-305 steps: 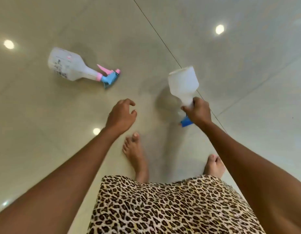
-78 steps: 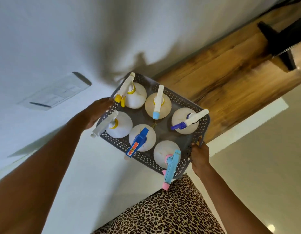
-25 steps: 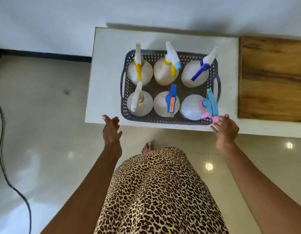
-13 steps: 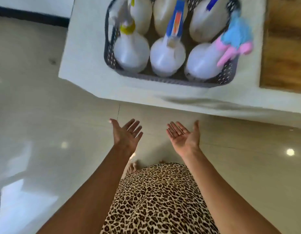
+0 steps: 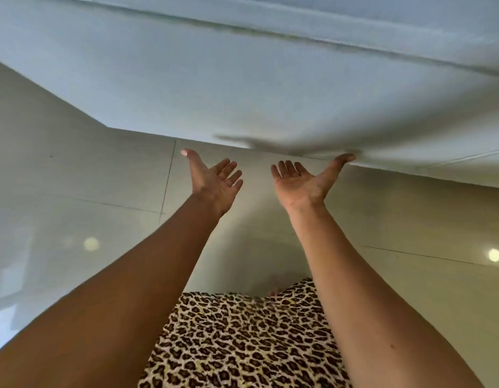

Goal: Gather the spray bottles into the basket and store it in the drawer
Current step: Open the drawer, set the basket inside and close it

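Both of my hands are held palm up with fingers spread, just below the bottom edge of the white cabinet front (image 5: 242,88). My left hand (image 5: 213,177) is empty and clear of the cabinet. My right hand (image 5: 304,180) is empty too, and its thumb tip reaches the cabinet's lower edge. A faint horizontal seam runs across the top of the white front. The basket and the spray bottles are out of view above the frame.
Glossy beige floor tiles (image 5: 74,205) lie under and around me, with ceiling lights reflected in them. My leopard-print skirt (image 5: 242,340) fills the bottom middle.
The view has tilted down, so the basket of bottles on the cabinet top has left the frame. Both open hands have risen toward the cabinet's lower edge.
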A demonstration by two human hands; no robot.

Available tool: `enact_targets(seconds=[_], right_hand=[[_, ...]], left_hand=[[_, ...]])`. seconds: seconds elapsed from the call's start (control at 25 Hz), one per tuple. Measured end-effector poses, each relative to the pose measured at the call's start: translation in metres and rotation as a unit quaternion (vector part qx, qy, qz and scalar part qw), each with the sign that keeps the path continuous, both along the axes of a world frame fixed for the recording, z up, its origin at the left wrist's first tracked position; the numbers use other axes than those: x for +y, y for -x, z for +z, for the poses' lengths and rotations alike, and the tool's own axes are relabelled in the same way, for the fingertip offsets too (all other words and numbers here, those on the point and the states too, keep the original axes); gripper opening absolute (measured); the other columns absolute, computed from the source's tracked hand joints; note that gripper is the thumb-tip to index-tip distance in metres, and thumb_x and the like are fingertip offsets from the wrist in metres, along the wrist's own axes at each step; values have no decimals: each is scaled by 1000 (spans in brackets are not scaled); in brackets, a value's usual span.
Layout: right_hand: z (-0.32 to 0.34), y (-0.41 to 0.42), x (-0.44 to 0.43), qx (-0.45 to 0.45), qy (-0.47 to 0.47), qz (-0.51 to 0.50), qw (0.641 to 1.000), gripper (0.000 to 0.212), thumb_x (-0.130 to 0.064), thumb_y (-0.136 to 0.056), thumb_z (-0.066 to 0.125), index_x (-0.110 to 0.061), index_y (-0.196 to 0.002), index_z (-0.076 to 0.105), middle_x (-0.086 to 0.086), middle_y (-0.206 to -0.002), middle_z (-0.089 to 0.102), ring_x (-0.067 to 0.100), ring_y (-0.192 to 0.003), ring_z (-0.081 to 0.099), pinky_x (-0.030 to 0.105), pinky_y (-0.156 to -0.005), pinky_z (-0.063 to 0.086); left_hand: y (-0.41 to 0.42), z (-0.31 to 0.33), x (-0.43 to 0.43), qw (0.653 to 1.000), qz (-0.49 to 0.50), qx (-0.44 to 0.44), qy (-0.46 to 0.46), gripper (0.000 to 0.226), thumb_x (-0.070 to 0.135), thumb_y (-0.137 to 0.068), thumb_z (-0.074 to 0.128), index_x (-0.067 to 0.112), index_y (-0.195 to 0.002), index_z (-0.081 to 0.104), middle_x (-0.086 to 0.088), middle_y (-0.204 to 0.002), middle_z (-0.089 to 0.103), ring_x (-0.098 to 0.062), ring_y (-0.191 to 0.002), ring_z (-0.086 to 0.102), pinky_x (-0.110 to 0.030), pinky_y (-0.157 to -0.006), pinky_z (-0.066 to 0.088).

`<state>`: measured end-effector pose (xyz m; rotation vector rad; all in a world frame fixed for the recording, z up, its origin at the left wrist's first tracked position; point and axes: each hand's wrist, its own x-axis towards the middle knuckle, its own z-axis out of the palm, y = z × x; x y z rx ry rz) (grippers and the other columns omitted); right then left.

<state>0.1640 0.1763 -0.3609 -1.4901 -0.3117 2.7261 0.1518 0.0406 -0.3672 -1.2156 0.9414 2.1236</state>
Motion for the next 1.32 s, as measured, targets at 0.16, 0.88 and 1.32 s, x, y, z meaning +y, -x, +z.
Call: enact_targets(seconds=[0.16,0.88,1.32], right_hand=[[-16,13,-1,81,15,-44,996,101,-87,-59,44,-11,-125,48,11,-134,49,29,-126,47,48,-111,34],[-23,-20,-15,19,10,-85,996,122,-72,-21,63,-5,-122,46,11,-128,53,27,-116,58,44,-105,44],[-21,-96,-33,8,-22,-65,998,121,-83,-36,54,-9,-130,42,12,-131,49,29,-116,56,44,-103,45]], left_hand=[[26,-15,-1,989,86,65,-106,115,83,-66,37,-1,-142,19,-15,-150,30,-30,-139,29,-43,-118,21],[-4,-11,-14,986,116,46,-110,109,80,-64,45,0,-137,31,-12,-133,49,-28,-120,52,-39,-109,38],[-85,3,-36,991,94,17,-95,109,76,-70,44,0,-143,17,-14,-151,29,-29,-136,36,-38,-114,30]])
